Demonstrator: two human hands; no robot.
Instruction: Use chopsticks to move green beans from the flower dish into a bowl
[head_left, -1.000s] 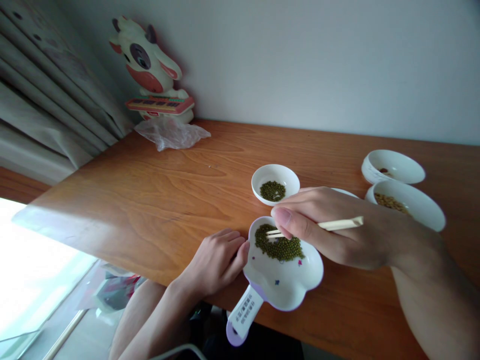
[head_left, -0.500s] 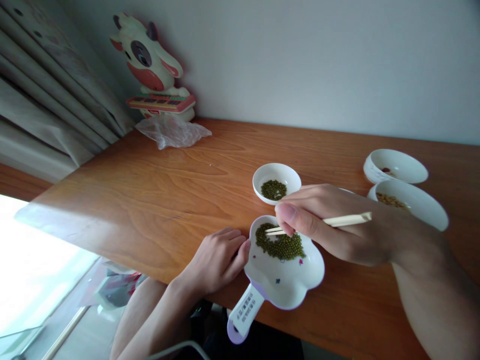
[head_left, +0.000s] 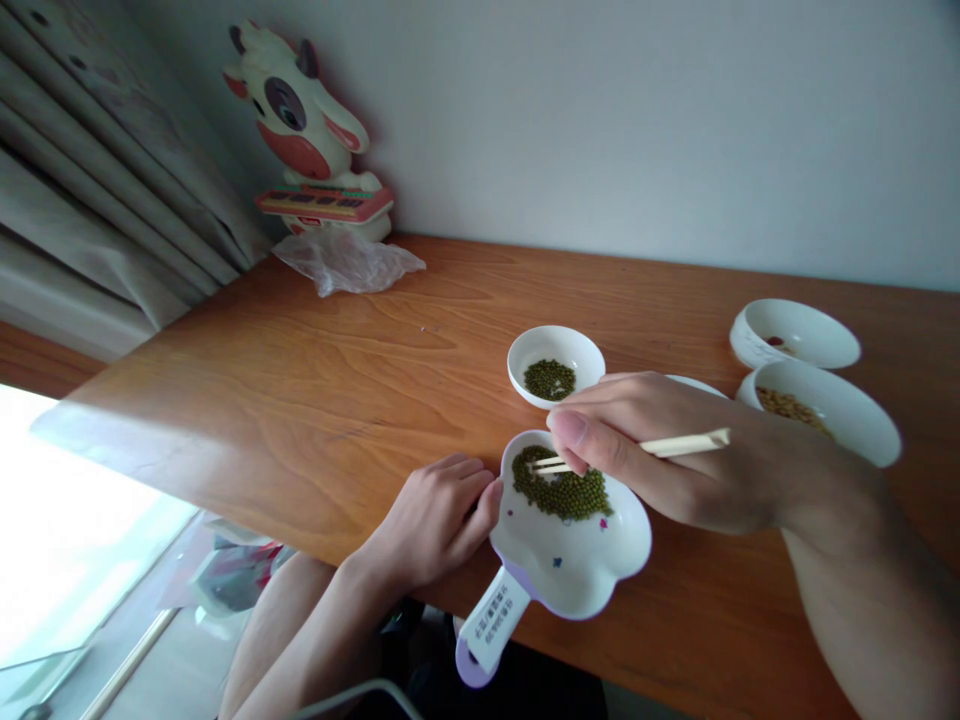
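A white flower-shaped dish (head_left: 577,575) with a purple rim and a labelled handle lies at the table's front edge, its handle jutting over. Green mung beans (head_left: 574,497) are gathered in its far lobes. My right hand (head_left: 637,445) is closed around wooden chopsticks (head_left: 679,443), their tips down among the beans. My left hand (head_left: 450,515) rests on the table with its fingers curled and closed at the dish's left rim. Just beyond the dish stands a small white bowl (head_left: 517,372) with more mung beans. Whether a bean is between the chopstick tips, I cannot tell.
Two white bowls stand at the right: one bowl (head_left: 862,420) with tan kernels, another bowl (head_left: 832,325) with a few reddish-brown pieces. Part of another white bowl (head_left: 697,384) shows behind my right hand. A cow toy (head_left: 315,140) and a clear plastic bag (head_left: 352,265) sit back left.
The chopsticks' rear end has shifted slightly left and down in my right hand. Their tips stay among the beans in the dish. My left hand keeps its place.
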